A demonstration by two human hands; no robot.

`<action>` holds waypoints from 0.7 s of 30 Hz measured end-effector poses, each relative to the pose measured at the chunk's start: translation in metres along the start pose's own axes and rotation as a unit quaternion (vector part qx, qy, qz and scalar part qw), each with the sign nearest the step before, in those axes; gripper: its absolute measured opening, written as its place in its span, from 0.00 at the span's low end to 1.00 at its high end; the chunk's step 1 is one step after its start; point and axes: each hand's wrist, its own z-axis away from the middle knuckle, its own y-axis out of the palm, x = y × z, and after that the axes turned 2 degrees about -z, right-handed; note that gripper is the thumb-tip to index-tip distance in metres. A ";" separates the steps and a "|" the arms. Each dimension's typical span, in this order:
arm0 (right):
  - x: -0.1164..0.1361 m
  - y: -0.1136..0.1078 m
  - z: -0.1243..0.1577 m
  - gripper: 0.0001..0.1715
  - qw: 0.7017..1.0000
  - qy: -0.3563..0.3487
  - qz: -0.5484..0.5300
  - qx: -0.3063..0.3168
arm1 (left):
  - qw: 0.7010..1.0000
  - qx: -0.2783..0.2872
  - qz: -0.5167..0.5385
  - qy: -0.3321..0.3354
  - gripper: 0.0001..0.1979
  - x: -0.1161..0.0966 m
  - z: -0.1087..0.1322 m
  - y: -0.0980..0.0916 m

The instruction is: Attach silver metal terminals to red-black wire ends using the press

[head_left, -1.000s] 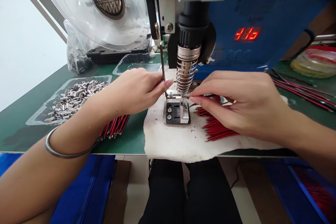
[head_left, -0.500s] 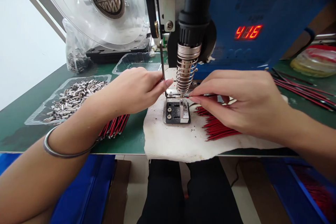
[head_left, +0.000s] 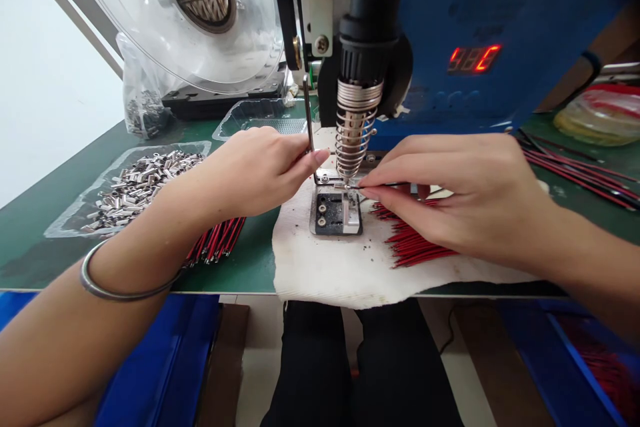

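My right hand (head_left: pixel 450 193) pinches a thin dark wire (head_left: pixel 395 185) between thumb and fingertips, its left end just under the soldering iron's tip. The soldering iron (head_left: pixel 356 120), wrapped in a coil spring, points down over a small black metal fixture (head_left: pixel 329 213). At the left of the iron my left hand (head_left: pixel 270 170) is closed, thumb pointing right, beside an upright metal rod (head_left: pixel 308 107). What its curled fingers hold, if anything, is hidden. Below my right hand lies a bunch of red wires (head_left: pixel 415 240) on a white cloth (head_left: pixel 325 273).
A clear tray (head_left: pixel 65 223) of small metal parts stands at the left, with more red and black wires (head_left: pixel 220 240) near my left forearm. Behind are a second clear tray (head_left: pixel 235 123), a bag of parts (head_left: pixel 143 97) and a large clear reel (head_left: pixel 125 7). The blue machine (head_left: pixel 540 27) fills the back right.
Both hands, the wire and the iron stay nearly in place. The red display has changed from 416 to partly lit characters. The view has shifted very slightly.
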 end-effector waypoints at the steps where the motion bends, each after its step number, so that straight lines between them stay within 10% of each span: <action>1: 0.000 0.000 0.000 0.10 1.000 0.000 0.000 0.001 | 1.000 0.000 -0.002 0.000 0.21 0.000 0.000 0.000; 21: 0.003 -0.002 0.003 0.11 1.000 -0.017 0.000 -0.022 | 1.000 0.005 0.005 -0.014 0.21 -0.005 -0.001 -0.006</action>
